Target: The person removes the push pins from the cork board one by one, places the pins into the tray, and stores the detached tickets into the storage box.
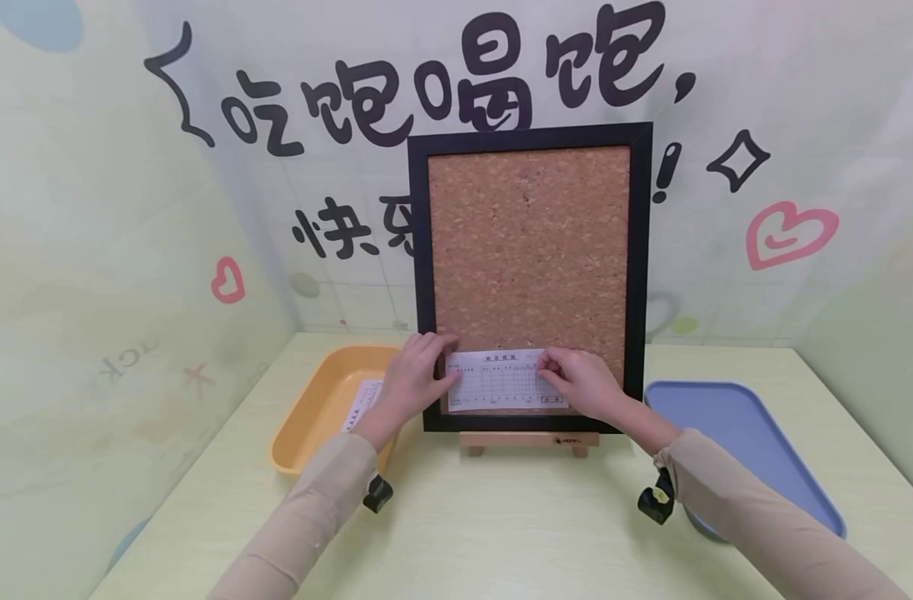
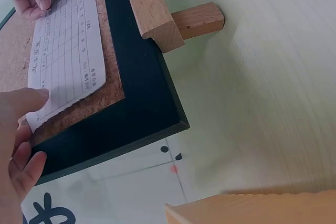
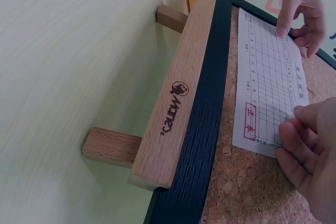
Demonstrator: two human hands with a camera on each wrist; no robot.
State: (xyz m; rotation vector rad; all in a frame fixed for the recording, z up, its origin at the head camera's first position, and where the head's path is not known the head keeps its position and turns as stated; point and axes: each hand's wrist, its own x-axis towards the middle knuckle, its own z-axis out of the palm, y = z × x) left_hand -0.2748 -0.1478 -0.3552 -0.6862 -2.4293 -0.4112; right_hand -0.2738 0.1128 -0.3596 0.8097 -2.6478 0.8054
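A framed corkboard [image 1: 527, 242] stands upright on a small wooden easel [image 1: 530, 439]. Low on its cork lies a white printed form [image 1: 494, 385] with a ruled grid and a red stamped box. My left hand [image 1: 411, 379] is at the form's left end, its thumb [image 2: 34, 99] pressing flat on the paper and the other fingers by the frame's side. At the upper right part of the form, my right hand [image 1: 586, 387] pinches a tiny shiny pin [image 2: 48, 12] against the sheet; its fingertips mostly hide it.
To the left is an orange tray [image 1: 295, 425] with another printed slip [image 1: 362, 402] inside, partly behind my left arm. A blue tray [image 1: 734, 425] sits on the right, under my right forearm in this view. Behind the board rises a wall [image 1: 726, 83] with large lettering.
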